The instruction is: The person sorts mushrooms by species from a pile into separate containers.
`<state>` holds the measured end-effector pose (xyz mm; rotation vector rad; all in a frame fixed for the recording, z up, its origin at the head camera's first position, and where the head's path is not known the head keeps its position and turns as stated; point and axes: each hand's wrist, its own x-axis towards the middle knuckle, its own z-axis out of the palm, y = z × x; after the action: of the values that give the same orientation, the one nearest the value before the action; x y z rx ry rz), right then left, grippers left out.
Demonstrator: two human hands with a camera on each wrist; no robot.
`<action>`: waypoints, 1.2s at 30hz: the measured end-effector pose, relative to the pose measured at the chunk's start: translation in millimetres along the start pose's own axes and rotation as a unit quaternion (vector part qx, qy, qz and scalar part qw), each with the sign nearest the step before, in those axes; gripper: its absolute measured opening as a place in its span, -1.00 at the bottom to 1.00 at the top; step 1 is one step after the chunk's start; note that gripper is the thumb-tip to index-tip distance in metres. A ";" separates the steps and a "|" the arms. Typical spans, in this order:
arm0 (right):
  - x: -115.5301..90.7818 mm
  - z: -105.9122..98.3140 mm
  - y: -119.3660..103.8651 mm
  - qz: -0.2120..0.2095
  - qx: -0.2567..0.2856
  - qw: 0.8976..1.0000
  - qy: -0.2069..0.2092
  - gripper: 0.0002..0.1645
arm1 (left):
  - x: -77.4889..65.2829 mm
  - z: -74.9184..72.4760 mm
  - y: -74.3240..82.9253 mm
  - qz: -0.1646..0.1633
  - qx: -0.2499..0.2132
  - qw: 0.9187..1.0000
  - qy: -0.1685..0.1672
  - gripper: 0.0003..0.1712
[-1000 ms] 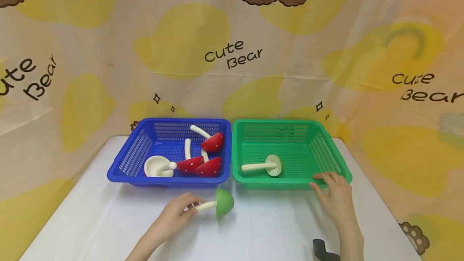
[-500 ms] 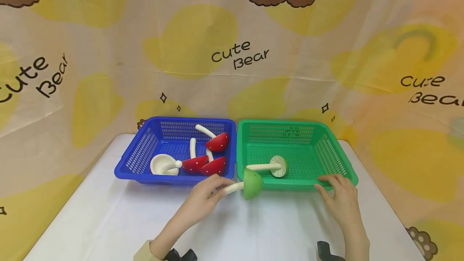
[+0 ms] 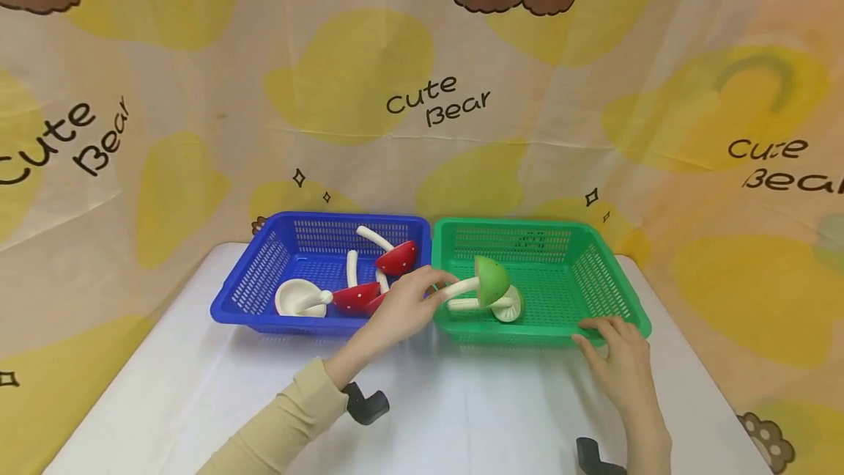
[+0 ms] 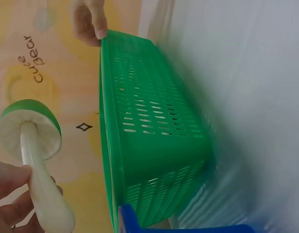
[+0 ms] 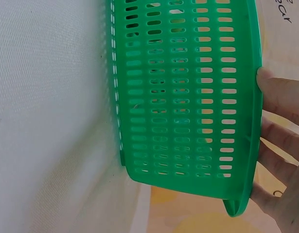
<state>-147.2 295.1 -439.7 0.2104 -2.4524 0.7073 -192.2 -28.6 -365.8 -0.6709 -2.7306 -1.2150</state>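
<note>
My left hand (image 3: 407,305) pinches the white stem of a toy mushroom with a green cap (image 3: 493,281), held over the left part of the green basket (image 3: 534,333). In the left wrist view this mushroom (image 4: 37,160) has its cap uppermost, thumb and fingers around the stem. Beneath it in the basket lies another green-capped mushroom (image 3: 508,309), partly covered in the head view. My right hand (image 3: 618,361) grips the basket's front rim near its right corner; the right wrist view shows the thumb (image 5: 280,94) and fingertips at that rim.
Left of the green basket, close beside it, stands a blue basket (image 3: 227,312) with several red-capped mushrooms (image 3: 397,259), one showing its pale underside (image 3: 290,295). My left forearm crosses in front of it. Both baskets stand on a white-covered table (image 3: 488,402) before a patterned cloth (image 3: 356,167).
My left hand has carried the green mushroom up and rightward from in front of the baskets to over the green basket. My right hand has stayed at the rim. The view has shifted slightly.
</note>
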 end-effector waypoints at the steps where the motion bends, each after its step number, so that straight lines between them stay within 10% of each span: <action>1: -0.3 0.2 0.4 0.001 0.001 1.000 0.000 -0.72 | 5.1 0.5 0.6 0.003 0.002 1.000 -0.004 -0.73; 36: -0.8 0.2 -1.3 0.015 -0.006 1.000 -0.013 -0.72 | 122.3 39.4 -1.4 -0.091 0.110 0.976 -0.166 -0.64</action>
<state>-146.2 293.9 -439.7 0.1782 -2.4889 0.7064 -298.9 42.9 -363.9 -0.6606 -3.2030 -0.8738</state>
